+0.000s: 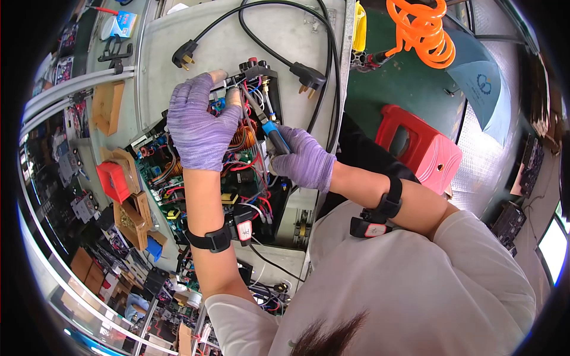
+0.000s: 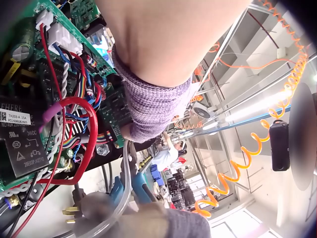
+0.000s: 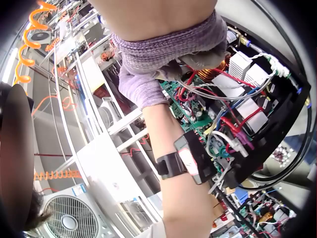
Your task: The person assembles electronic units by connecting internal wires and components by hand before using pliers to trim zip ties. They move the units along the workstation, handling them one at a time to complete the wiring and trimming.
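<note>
1. Your right hand [image 1: 303,159] grips the blue-handled metal pliers [image 1: 274,135], whose long axis runs from that hand up into the open black electronics chassis [image 1: 237,178].
2. Your left hand [image 1: 199,127] lies flat on the chassis wiring, just beside the plier tip, fingers straight.
3. The chassis rests on the grey desk [image 1: 219,35].

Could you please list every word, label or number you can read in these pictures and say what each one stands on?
"HERE": white sticker on the black component, left wrist view.
"15A": same sticker, the rest of that line unsure.
"24VDC": black relay face, partly blurred.
Tags on both wrist straps: handwritten mark, unreadable.
Logo on the blue umbrella: too small to read.
Blue and white packet: print blurred.
</note>
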The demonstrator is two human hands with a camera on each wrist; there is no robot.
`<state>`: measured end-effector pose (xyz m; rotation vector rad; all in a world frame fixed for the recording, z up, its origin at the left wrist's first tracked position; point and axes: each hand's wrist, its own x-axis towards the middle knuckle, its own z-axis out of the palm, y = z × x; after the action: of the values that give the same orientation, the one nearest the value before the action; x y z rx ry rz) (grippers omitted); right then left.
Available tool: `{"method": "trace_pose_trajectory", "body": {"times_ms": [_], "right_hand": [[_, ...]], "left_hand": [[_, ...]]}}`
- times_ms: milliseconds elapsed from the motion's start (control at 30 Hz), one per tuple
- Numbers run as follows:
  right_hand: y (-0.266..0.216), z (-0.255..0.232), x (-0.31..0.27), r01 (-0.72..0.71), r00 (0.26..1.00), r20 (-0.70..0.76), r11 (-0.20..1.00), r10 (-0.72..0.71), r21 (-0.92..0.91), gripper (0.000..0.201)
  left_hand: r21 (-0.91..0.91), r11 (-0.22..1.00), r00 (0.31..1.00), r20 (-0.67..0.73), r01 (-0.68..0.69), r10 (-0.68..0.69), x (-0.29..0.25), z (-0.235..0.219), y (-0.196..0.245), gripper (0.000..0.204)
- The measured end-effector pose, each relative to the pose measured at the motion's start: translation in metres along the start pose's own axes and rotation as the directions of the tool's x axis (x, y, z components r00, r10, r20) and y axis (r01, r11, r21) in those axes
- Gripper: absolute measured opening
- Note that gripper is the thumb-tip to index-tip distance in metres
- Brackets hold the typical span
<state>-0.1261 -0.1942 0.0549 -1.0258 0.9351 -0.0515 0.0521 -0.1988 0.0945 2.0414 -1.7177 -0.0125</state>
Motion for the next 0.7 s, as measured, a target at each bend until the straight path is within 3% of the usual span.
{"method": "trace_pose_trajectory", "body": {"times_ms": [33,133,233,267,367,500,600,700], "right_hand": [[0.000,0.000,0.000,-0.029,0.999,0.020,0.999,0.028,0.040,0.039],[-0.004,-0.008,0.001,0.035,0.999,0.006,0.995,-0.034,-0.091,0.034],[-0.019,-0.009,-0.008,-0.016,1.000,0.012,1.000,0.016,-0.013,0.034],[-0.006,-0.004,-0.003,0.037,0.999,0.035,0.999,-0.038,0.024,0.035],[-0.013,0.008,-0.010,-0.150,0.988,0.069,0.945,0.136,0.292,0.034],[-0.009,0.010,-0.004,-0.052,0.998,-0.025,0.998,0.053,0.047,0.033],[-0.008,0.006,-0.005,-0.044,0.999,-0.009,0.996,0.045,0.079,0.033],[-0.019,-0.005,-0.011,-0.280,0.948,0.252,0.888,0.196,0.364,0.035]], "left_hand": [[0.004,1.000,1.000,0.001,-0.006,0.006,0.000,0.000,-0.001,0.035],[-0.012,1.000,1.000,-0.002,0.004,-0.004,-0.001,0.000,-0.001,0.035],[-0.025,0.999,1.000,0.000,0.023,-0.023,-0.001,0.000,0.002,0.031],[-0.027,0.999,1.000,0.002,0.029,-0.029,0.000,0.001,0.004,0.029],[-0.034,0.999,0.998,0.036,0.042,-0.041,0.001,-0.002,0.005,0.029],[-0.018,1.000,1.000,0.031,0.004,-0.003,0.002,0.000,-0.002,0.032],[-0.021,1.000,0.999,0.044,0.020,-0.019,0.001,0.000,0.000,0.031],[-0.039,0.997,0.996,0.067,0.062,-0.060,0.002,-0.002,0.005,0.029]]}}
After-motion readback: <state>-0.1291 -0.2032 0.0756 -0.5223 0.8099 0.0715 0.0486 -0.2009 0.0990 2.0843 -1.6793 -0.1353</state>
